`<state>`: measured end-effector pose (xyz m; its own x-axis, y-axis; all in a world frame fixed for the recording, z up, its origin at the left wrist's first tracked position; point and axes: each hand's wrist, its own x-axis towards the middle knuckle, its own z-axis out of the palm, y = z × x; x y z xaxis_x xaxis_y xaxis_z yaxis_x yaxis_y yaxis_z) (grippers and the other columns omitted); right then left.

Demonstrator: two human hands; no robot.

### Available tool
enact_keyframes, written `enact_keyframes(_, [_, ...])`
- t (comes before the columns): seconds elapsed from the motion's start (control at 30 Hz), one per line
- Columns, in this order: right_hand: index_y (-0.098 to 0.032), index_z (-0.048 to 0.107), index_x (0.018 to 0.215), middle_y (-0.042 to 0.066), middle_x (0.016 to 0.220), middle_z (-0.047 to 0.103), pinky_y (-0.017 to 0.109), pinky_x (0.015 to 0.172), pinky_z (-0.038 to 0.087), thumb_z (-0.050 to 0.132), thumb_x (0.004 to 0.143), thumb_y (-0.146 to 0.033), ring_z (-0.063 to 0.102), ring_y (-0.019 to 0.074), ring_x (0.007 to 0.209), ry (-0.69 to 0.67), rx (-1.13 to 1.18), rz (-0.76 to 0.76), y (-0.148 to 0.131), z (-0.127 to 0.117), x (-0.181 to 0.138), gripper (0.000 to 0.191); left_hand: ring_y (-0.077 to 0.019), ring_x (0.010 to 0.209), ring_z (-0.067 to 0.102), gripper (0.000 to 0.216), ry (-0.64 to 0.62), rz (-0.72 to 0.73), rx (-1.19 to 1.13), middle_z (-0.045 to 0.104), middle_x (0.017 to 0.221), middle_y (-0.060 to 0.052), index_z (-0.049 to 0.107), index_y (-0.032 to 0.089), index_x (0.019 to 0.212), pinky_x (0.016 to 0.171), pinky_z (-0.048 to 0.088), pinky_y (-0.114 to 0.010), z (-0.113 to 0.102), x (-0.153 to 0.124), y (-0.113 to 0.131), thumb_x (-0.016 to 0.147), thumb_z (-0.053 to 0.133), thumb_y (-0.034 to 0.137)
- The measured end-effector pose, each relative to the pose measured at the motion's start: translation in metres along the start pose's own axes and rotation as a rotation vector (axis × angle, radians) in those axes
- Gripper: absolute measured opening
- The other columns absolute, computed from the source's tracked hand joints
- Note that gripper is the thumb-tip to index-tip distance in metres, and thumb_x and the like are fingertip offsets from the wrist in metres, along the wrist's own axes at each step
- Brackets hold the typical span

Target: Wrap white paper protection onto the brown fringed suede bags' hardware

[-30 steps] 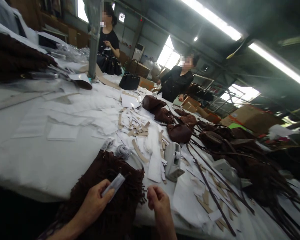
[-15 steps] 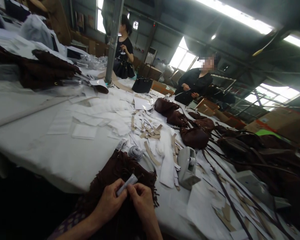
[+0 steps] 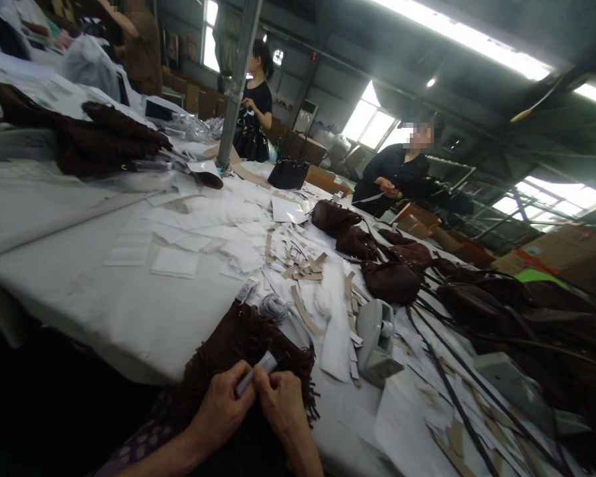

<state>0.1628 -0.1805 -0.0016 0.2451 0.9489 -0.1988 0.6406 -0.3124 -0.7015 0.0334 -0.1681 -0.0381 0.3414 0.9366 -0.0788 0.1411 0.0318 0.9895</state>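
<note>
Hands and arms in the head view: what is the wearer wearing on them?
Both hands, left and right, are bare: no gloves, rings or watch show. The right forearm is bare too. A dark sleeve with pale dots covers the left arm near the frame's bottom edge.

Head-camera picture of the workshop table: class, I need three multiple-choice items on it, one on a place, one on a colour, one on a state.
1. Where is the grey tape dispenser?
A. right of the fringed bag
B. on the floor
C. on a box

2. What colour is the fringed suede bag?
A. white
B. dark brown
C. green

3. How is the small grey flat strip held?
A. lying loose
B. by one hand
C. by both hands

Answers: 1 A, it stands on the white table; 2 B, brown fringe; 3 C, left hand and right hand pinch it.
</note>
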Motion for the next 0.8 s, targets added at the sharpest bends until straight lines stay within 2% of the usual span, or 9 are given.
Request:
enact_keyframes(0.13, [-0.020,0.037,0.039,-0.002,0.038,0.032,0.025,0.041,0.017,0.049,0.080,-0.060,0.032,0.0083,0.039,0.004,-0.012,-0.019,0.008,0.002,0.000,0.059,-0.0125,0.059,0.041,0.029,-0.040,-0.038,-0.111,0.045,0.062,0.004,0.056,0.016,0.073,0.054,0.034,-0.022,-0.005,0.004,-0.003,0.084,0.052,0.043])
enact_keyframes(0.23, [-0.018,0.050,0.047,-0.001,0.039,0.046,0.022,0.037,0.021,0.047,0.079,-0.067,0.038,0.0082,0.036,-0.090,0.140,0.036,0.016,0.002,0.001,0.059,-0.0110,0.056,0.041,0.034,-0.086,-0.088,-0.253,0.045,0.059,0.005,0.053,0.016,0.069,0.051,0.034,-0.021,-0.008,0.009,-0.008,0.078,0.058,0.048])
enact_keyframes(0.3, [-0.016,0.056,0.058,-0.002,0.041,0.050,0.020,0.035,0.023,0.048,0.077,-0.069,0.038,0.0072,0.033,-0.166,0.270,0.064,0.021,0.001,0.001,0.057,-0.0086,0.047,0.038,0.037,-0.116,-0.150,-0.337,0.043,0.053,0.007,0.050,0.017,0.068,0.044,0.030,-0.020,-0.008,0.012,-0.011,0.074,0.060,0.053])
enact_keyframes(0.4, [-0.013,0.061,0.074,-0.005,0.044,0.051,0.018,0.034,0.024,0.053,0.075,-0.068,0.037,0.0057,0.032,-0.227,0.399,0.053,0.025,-0.001,0.001,0.055,-0.0044,0.032,0.025,0.041,-0.170,-0.245,-0.427,0.039,0.046,0.010,0.047,0.019,0.069,0.032,0.016,-0.018,-0.008,0.015,-0.012,0.072,0.059,0.058])
enact_keyframes(0.47, [-0.013,0.061,0.080,-0.006,0.046,0.052,0.017,0.034,0.023,0.056,0.076,-0.065,0.038,0.0052,0.033,-0.251,0.445,0.030,0.026,-0.003,0.000,0.053,-0.0026,0.028,0.021,0.041,-0.190,-0.266,-0.462,0.039,0.045,0.011,0.046,0.019,0.069,0.029,0.012,-0.017,-0.010,0.016,-0.010,0.072,0.059,0.058])
enact_keyframes(0.63, [-0.014,0.062,0.083,-0.006,0.050,0.053,0.016,0.035,0.025,0.058,0.078,-0.059,0.041,0.0049,0.036,-0.234,0.476,0.011,0.033,-0.004,-0.003,0.045,-0.0017,0.027,0.026,0.039,-0.215,-0.271,-0.492,0.046,0.049,0.009,0.050,0.017,0.073,0.029,0.016,-0.015,-0.012,0.015,-0.005,0.074,0.060,0.055])
enact_keyframes(0.8, [-0.014,0.063,0.081,-0.005,0.052,0.053,0.016,0.037,0.028,0.060,0.079,-0.056,0.041,0.0050,0.038,-0.236,0.493,-0.014,0.037,-0.003,-0.004,0.043,-0.0022,0.028,0.027,0.042,-0.182,-0.227,-0.431,0.044,0.047,0.009,0.050,0.017,0.074,0.029,0.018,-0.015,-0.010,0.013,-0.005,0.074,0.061,0.058])
